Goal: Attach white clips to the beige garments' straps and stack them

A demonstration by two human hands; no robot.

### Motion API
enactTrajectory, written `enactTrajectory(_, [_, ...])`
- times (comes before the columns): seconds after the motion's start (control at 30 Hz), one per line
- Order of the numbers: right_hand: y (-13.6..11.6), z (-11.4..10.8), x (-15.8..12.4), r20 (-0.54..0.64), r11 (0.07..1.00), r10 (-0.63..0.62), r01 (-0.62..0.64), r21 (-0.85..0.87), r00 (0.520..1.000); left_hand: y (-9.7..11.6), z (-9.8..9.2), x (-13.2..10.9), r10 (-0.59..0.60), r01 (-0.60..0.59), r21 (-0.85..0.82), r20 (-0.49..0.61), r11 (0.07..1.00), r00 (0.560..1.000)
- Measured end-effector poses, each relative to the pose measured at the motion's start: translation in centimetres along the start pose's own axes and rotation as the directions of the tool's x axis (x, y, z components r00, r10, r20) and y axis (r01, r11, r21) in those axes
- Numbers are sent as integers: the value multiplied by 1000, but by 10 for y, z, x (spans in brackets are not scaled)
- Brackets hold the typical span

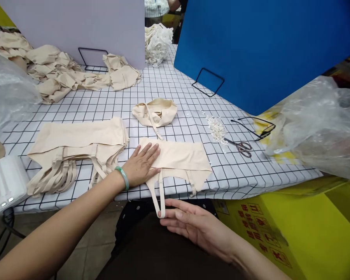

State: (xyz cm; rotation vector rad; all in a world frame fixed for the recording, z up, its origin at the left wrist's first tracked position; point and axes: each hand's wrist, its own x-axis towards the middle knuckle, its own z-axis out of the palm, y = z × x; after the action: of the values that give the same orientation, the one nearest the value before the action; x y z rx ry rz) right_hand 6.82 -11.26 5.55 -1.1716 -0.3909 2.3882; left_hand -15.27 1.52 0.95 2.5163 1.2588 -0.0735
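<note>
A beige strapped garment (183, 157) lies flat at the near edge of the checked table (169, 91). My left hand (141, 165), with a green bangle on the wrist, rests flat on its left part with fingers stretched out. Its thin strap (159, 196) hangs off the table edge. My right hand (189, 221) is below the edge, fingers extended, with thumb and fingertips at the strap's loop end. Whether it pinches the strap is hard to make out.
A neat stack of beige garments (81, 146) lies to the left, a crumpled one (156, 112) behind, a loose pile (58, 72) at the far left. Scissors (240, 146) and white scraps (217, 128) lie to the right. Blue board (265, 46), plastic bags (321, 124), yellow box (303, 229), white device (4, 184).
</note>
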Motion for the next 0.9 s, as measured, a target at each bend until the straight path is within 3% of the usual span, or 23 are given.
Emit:
enactTrajectory(0.13, [1,-8,3,38,996,5,-1,-91,999,7,-7,4,-51,50,-13,-31,999,998])
enactTrajectory(0.2, [1,-9,5,-33,944,-62,47,-328,998,13,-4,8,-86,87,10,-100,996,991])
enactTrajectory(0.23, [-1,-10,6,-82,856,-162,98,-507,983,16,-1,10,-89,93,24,-126,995,988])
enactTrajectory(0.27, [-3,-10,7,-107,708,-310,154,-690,945,19,3,12,-85,91,35,-138,995,987])
enactTrajectory(0.3, [-7,-11,8,-82,511,-477,200,-836,875,21,7,14,-79,85,41,-137,996,987])
enactTrajectory(0.37, [-19,-16,15,85,110,-719,234,-966,690,21,13,15,-65,70,40,-120,997,991])
enactTrajectory(0.4, [-27,-21,19,178,-42,-763,226,-973,621,20,14,15,-52,56,34,-111,998,992])
enactTrajectory(0.47, [-47,-37,30,273,-219,-772,162,-962,574,12,10,14,-42,44,13,-126,999,991])
enactTrajectory(0.53, [-74,-59,40,231,-260,-789,30,-965,569,-1,-2,13,-117,116,-15,-202,993,972])
enactTrajectory(0.6, [-103,-83,49,98,-195,-865,-149,-969,492,-15,-18,14,-280,281,-37,-269,959,921])
enactTrajectory(0.63, [-118,-93,53,44,-168,-894,-243,-955,445,-21,-26,16,-358,362,-38,-273,931,893])
enactTrajectory(0.67, [-131,-102,56,14,-162,-903,-310,-937,429,-26,-33,18,-417,424,-30,-252,905,873])
enactTrajectory(0.73, [-155,-114,64,-40,-154,-887,-374,-915,461,-32,-45,25,-480,485,-11,-159,875,863])
enactTrajectory(0.9, [-180,-109,74,-132,-128,-758,-343,-931,639,-33,-62,43,-459,467,-69,103,882,882])
